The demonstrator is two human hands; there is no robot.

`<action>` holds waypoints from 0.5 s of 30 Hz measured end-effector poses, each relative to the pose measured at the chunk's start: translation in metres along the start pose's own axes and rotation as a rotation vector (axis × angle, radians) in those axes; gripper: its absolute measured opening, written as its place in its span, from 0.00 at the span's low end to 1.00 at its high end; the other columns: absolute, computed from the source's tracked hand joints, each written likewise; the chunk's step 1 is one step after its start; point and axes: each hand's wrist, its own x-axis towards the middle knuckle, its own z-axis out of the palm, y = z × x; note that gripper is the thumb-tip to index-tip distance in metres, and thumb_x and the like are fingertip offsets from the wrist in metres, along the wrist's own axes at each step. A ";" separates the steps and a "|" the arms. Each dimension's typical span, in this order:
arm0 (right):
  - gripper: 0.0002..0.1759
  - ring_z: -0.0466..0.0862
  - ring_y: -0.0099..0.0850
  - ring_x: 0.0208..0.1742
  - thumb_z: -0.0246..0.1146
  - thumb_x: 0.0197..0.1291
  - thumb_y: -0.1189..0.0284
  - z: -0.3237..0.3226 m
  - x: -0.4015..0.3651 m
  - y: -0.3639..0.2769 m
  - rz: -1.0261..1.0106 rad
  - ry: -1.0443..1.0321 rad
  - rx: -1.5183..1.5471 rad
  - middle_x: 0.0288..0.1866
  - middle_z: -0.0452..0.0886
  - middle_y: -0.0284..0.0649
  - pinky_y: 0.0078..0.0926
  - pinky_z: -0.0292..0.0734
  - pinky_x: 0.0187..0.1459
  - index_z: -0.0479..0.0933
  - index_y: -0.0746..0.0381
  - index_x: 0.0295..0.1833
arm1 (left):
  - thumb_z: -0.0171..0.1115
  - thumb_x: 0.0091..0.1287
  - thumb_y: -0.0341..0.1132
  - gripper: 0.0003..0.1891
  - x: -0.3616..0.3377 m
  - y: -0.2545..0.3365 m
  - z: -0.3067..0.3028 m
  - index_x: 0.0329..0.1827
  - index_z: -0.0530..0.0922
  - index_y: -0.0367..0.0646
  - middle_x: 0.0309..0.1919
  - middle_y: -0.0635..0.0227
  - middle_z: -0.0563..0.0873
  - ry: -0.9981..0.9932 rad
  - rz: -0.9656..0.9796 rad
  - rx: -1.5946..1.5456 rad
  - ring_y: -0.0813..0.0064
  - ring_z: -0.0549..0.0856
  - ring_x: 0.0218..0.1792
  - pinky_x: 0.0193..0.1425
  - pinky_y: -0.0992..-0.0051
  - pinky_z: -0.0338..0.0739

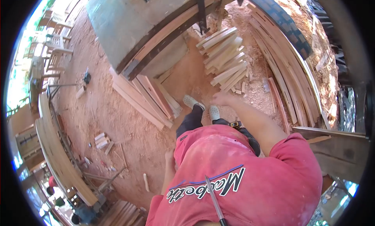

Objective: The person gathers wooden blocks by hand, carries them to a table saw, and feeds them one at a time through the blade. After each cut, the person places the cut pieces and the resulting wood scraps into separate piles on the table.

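My right hand (222, 99) hangs in front of my body, just above my light shoe (214, 112) in the view. Its fingers are blurred, and I cannot make out anything in them. My left hand (169, 155) is low beside the red shirt (234, 159), partly hidden, with its fingers unclear. A pen (215, 200) lies against the shirt front. At the waist is a yellow and black item (235, 124). Beyond my right hand lies a pile of short pale wood pieces (224, 54).
Planks (144, 97) lean by a large table (113, 26) ahead. Long curved boards (285, 66) lie at the right, beside a metal-edged surface (336, 148). More long boards (58, 151) and chairs (58, 42) stand left. Wood scraps (102, 141) lie on the dirt floor.
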 end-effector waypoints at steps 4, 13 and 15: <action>0.31 0.81 0.49 0.59 0.57 0.61 0.47 0.056 -0.033 -0.053 -0.083 -0.250 -0.125 0.57 0.82 0.54 0.45 0.74 0.60 0.82 0.62 0.57 | 0.63 0.60 0.41 0.17 -0.053 0.069 -0.008 0.32 0.83 0.31 0.22 0.61 0.82 0.112 0.157 0.078 0.71 0.80 0.27 0.34 0.65 0.74; 0.13 0.73 0.21 0.23 0.59 0.65 0.55 0.048 -0.018 0.003 0.331 -0.132 0.537 0.27 0.74 0.29 0.24 0.65 0.22 0.75 0.53 0.37 | 0.61 0.59 0.42 0.20 -0.084 -0.059 -0.021 0.36 0.84 0.28 0.33 0.47 0.88 0.489 0.005 -0.251 0.59 0.88 0.39 0.44 0.64 0.78; 0.12 0.73 0.26 0.21 0.58 0.64 0.57 0.027 -0.025 0.018 0.383 -0.011 0.667 0.26 0.74 0.33 0.25 0.66 0.21 0.75 0.54 0.41 | 0.60 0.58 0.43 0.23 -0.099 -0.083 -0.037 0.40 0.84 0.26 0.39 0.42 0.88 0.338 -0.194 -0.450 0.51 0.87 0.44 0.48 0.61 0.79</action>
